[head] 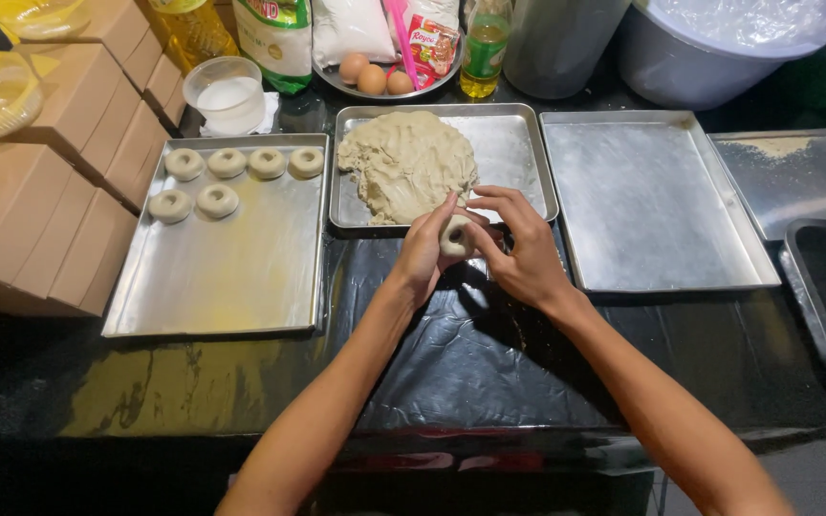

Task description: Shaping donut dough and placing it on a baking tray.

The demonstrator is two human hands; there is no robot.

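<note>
- Both hands are pinching a small dough ring: left hand is cupping it, right hand is closing its fingers on the edge, just near of the middle tray.
- Looks soft, light and sticky, so I'd be holding the outer rim gently.
- Big dough lump is sitting on that tray.
- Six finished rings are lying far-left on the left tray.

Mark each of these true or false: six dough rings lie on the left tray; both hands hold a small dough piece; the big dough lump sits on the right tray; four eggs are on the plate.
1. Six dough rings lie on the left tray: true.
2. Left hand and right hand hold a small dough piece: true.
3. Big dough lump on the right tray: false, it sits on the middle tray.
4. Four eggs: false, three show.
</note>
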